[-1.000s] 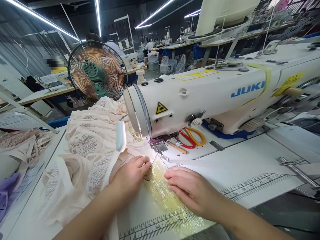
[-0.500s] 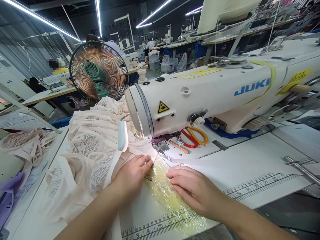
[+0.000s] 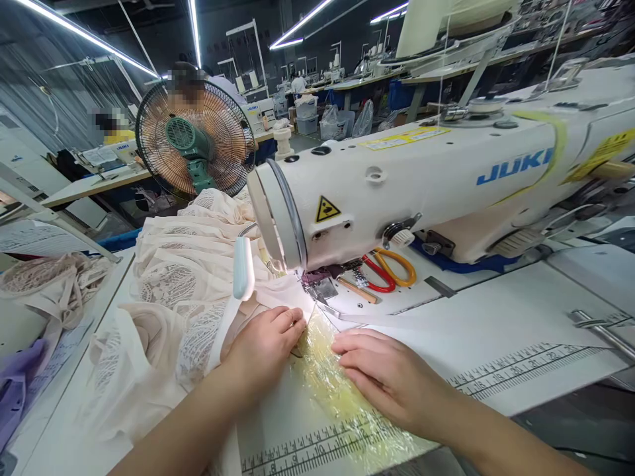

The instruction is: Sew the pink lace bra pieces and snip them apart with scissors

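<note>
My left hand point(image 3: 265, 347) is closed, thumb and fingers pinching the edge of beige fabric point(image 3: 238, 324) just in front of the sewing machine point(image 3: 347, 198). The fabric runs on under the lit needle area, where the presser foot point(image 3: 313, 276) is partly hidden. Flat on the machine bed lies a shiny, crinkled yellowish clear strip point(image 3: 322, 370), reaching down to the table's front edge. My right hand point(image 3: 387, 370) rests at the strip's right side, fingers extended and slightly bent, the fingertips touching it. Beige lace pieces point(image 3: 166, 277) heap up on the left.
Scissors with red and orange handles point(image 3: 397, 271) lie behind the needle area. A lamp point(image 3: 243, 268) hangs left of the machine head. Printed rulers point(image 3: 317, 449) mark the table. A green-hubbed fan point(image 3: 186, 135) stands behind the heap; people sit at machines farther back.
The view has shifted slightly, so the machine appears a little farther right. Both hands hold nearly the same places on the fabric and the strip.
</note>
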Demonstrator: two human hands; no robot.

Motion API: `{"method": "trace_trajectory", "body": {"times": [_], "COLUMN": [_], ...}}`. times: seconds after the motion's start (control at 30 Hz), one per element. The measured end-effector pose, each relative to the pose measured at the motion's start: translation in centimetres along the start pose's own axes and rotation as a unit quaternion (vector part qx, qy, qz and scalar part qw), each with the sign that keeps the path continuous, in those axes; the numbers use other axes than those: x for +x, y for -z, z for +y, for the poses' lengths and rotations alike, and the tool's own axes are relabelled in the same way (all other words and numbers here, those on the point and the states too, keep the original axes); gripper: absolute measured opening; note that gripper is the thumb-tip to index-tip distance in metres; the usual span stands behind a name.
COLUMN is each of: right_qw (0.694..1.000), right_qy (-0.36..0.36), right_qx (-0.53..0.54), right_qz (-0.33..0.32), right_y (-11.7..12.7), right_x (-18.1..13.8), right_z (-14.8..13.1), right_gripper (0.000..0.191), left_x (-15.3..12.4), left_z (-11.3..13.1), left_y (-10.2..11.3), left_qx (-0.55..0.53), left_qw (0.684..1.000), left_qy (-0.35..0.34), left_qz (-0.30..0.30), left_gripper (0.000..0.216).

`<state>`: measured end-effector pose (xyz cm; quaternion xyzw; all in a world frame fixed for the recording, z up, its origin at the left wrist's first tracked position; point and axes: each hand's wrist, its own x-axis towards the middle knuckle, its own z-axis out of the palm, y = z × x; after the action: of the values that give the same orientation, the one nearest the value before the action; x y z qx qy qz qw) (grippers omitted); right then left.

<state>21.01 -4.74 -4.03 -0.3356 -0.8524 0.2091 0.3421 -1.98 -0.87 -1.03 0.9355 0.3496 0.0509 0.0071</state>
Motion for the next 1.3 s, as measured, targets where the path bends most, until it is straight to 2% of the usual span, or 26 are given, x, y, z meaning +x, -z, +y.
{"method": "trace_trajectory", "body": {"times": [0.2, 0.37, 0.53, 0.73, 0.83, 0.93, 0.97, 1.03, 1.17, 1.3], "right_qw": [1.0, 1.0, 1.0, 1.0, 0.999, 0.982, 0.967, 0.926, 0.891, 0.877], "right_qy": [-0.005, -0.01, -0.01, -0.004, -0.018, -0.121, -0.174, -0.265, -0.295, -0.314], "right_qx": [0.007, 0.01, 0.008, 0.004, -0.032, -0.138, -0.182, -0.267, -0.32, -0.322], "right_qz": [-0.001, -0.002, -0.004, 0.01, 0.031, 0.046, 0.038, -0.025, -0.13, -0.169], "right_y": [0.0, 0.0, 0.1, 0.0, 1.4, 4.3, 5.4, 7.0, 7.7, 7.4], "right_x": [0.0, 0.0, 0.1, -0.1, -0.5, 0.0, 0.7, 2.5, 6.1, 7.8], "right_z": [-0.1, -0.2, -0.2, -0.7, -0.4, 1.9, 3.0, 5.4, 8.7, 8.8], "right_gripper": [0.022, 0.022, 0.022, 0.022, 0.023, 0.026, 0.027, 0.025, 0.006, 0.021], "left_x": [0.0, 0.1, 0.6, 1.4, 1.8, 2.1, 2.2, 2.3, 2.1, 1.9], "left_z": [-0.3, -0.9, -1.8, -2.2, -1.8, -1.3, -1.2, -1.1, -0.9, -0.7], "left_y": [-0.2, -0.5, -0.5, -0.2, 0.2, 0.5, 0.5, 0.4, 0.0, -0.2], "left_qx": [0.034, 0.059, 0.066, 0.095, 0.134, 0.149, 0.148, 0.141, 0.107, 0.065], "left_qw": [0.999, 0.998, 0.996, 0.993, 0.987, 0.981, 0.979, 0.979, 0.983, 0.986], "left_qy": [-0.015, 0.021, 0.05, 0.061, 0.077, 0.105, 0.11, 0.115, 0.135, 0.149], "left_qz": [0.01, 0.01, -0.017, -0.02, -0.04, -0.073, -0.082, -0.089, -0.067, -0.05], "left_gripper": [0.038, 0.04, 0.042, 0.043, 0.043, 0.042, 0.041, 0.037, 0.032, 0.032]}}
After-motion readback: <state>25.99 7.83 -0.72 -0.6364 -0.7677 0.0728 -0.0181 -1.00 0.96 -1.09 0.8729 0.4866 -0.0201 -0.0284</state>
